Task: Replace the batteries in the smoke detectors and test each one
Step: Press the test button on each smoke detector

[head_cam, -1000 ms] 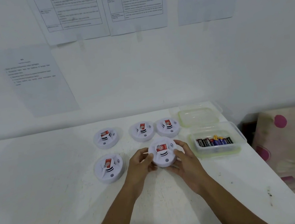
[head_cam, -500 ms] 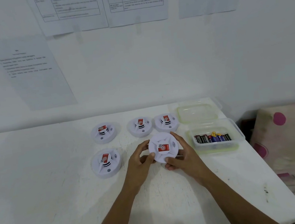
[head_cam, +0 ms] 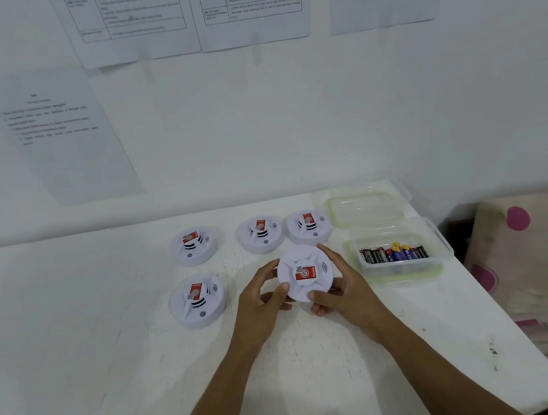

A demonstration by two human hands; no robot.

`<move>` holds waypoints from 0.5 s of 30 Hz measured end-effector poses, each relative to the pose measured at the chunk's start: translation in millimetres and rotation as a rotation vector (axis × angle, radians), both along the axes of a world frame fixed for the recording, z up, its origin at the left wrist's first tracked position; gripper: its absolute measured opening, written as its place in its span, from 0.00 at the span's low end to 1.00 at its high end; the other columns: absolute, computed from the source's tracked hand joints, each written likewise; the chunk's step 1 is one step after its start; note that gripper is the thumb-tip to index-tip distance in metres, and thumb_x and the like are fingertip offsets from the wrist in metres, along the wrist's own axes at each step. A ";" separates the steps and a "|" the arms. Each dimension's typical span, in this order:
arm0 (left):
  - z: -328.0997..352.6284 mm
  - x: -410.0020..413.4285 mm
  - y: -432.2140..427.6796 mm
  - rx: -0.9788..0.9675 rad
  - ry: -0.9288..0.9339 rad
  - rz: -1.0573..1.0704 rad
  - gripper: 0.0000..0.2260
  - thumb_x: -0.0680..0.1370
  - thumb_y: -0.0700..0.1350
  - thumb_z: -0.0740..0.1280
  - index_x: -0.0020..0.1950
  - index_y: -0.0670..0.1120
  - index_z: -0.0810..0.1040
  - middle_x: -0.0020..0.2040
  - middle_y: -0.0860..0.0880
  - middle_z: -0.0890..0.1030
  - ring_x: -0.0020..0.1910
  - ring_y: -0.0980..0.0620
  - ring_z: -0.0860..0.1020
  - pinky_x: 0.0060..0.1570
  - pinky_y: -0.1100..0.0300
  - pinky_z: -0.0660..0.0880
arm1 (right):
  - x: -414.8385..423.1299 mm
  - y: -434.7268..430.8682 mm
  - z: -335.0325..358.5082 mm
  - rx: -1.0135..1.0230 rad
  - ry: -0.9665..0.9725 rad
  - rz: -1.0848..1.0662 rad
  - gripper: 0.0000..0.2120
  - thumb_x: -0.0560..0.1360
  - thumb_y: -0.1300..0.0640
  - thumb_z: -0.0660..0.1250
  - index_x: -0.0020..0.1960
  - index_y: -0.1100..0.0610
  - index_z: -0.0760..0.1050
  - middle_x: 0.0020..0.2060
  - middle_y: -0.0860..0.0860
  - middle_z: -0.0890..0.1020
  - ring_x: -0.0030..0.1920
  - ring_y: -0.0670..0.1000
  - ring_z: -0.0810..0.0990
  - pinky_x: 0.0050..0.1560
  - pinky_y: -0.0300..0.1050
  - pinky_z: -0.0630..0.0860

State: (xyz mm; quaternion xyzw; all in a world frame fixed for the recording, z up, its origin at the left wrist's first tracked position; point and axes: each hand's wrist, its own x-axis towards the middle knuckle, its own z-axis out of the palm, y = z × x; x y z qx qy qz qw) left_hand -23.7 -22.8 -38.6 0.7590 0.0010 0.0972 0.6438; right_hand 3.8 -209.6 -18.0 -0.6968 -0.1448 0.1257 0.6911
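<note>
Smoke detector (head_cam: 305,274), the round white one with the red sticker, sits between two hands, just to the left of the battery box (head_cam: 405,272). It looks lifted a little off the worktop (head_cam: 108,331) and tipped toward the person, so its front face shows. It is round, so it has no long side. What matters is which face is up, and right now it is the sticker face. I think the battery door is on the back, which cannot be seen, so the next move likely needs a flip or a twist.

The left hand (head_cam: 260,303) holds the side far from the battery box. Its thumb lies on the near rim and its fingers curl round the edge. The right hand (head_cam: 344,288) holds the side next to the battery box, with its thumb on the near rim and its fingers wrapped over the far edge. Both grips are closed on the detector, and neither hand is nearer to it — they share it. The right hand is the one closer to the batteries (head_cam: 394,253), which lie in a row inside the box, so it looks best placed to fetch one.

Four more detectors (head_cam: 260,233) rest on the worktop, all to the left of the battery box. The box lid (head_cam: 366,209) lies just behind the battery box.
</note>
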 end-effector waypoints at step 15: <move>1.9 -3.0 -1.6 -0.010 -0.006 -0.013 0.15 0.80 0.43 0.66 0.63 0.59 0.72 0.49 0.50 0.85 0.42 0.54 0.83 0.41 0.61 0.79 | 0.7 -0.4 -3.1 -0.028 0.019 -0.001 0.34 0.73 0.66 0.72 0.73 0.47 0.64 0.52 0.53 0.84 0.36 0.57 0.82 0.38 0.48 0.81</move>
